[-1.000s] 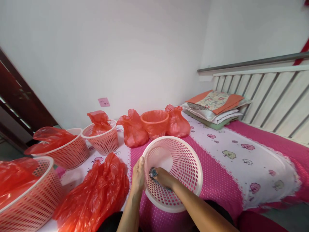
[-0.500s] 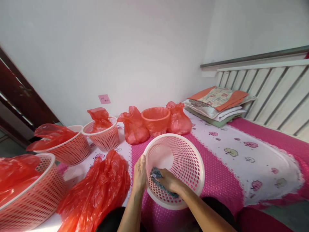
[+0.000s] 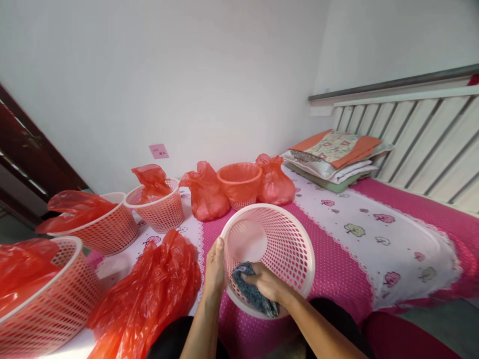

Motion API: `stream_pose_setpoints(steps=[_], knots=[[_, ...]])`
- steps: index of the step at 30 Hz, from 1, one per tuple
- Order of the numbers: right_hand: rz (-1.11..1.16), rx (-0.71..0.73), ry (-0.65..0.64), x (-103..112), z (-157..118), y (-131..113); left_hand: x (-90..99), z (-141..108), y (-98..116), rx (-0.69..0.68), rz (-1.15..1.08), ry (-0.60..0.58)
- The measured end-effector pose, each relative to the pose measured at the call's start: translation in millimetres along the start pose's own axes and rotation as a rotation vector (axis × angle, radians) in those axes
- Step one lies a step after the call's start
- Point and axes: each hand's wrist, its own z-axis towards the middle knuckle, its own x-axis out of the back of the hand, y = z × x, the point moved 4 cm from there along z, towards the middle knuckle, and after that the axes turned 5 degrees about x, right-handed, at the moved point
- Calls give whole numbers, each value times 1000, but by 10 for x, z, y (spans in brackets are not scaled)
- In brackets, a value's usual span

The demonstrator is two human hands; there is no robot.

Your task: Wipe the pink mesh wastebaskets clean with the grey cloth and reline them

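A pale pink perforated basket (image 3: 294, 239) lies tilted in front of me, its wide mouth facing up and toward me. My left hand (image 3: 214, 264) grips its rim on the left side, thumb up along the edge. Inside the mouth, my right hand (image 3: 264, 281) holds a dark grey-blue cloth (image 3: 251, 291), which rests against the lower left inner wall and hangs toward the near rim. The fingertips of my right hand are partly hidden by the cloth.
Crumpled red plastic bags (image 3: 153, 289) lie left of the basket. Further left stand pink baskets (image 3: 108, 232) with red bags inside. Near the wall are tied red bags (image 3: 207, 197) and a red-lined basket (image 3: 239, 182). Folded bedding (image 3: 337, 154) is stacked at the back right.
The cloth in my right hand shows more openly, spread toward the near rim. My left hand still grips the rim, and the whole view has shifted slightly.
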Motion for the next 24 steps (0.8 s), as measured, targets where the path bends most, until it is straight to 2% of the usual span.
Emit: stream_pose_setpoints(steps=[2,4,10,18,21,24], knots=[[88,-78,-5,-28,-30,22,-10,-2,-36,24,-78,-31],[158,-96,-11,-52,-70,-25,-18,-1,-56,36,-119,-43],[285,-125,36,-68,-195,-217,-20,4,-41,48,-106,14],[551,-148,36,-100,-203,-149,-17,0,-50,61,-89,25],[673,-128,19,-35,-220,-243,-19,4,-48,44,-64,19],[690,-76,55,165,-232,-420,-18,-9,-17,11,-46,17]])
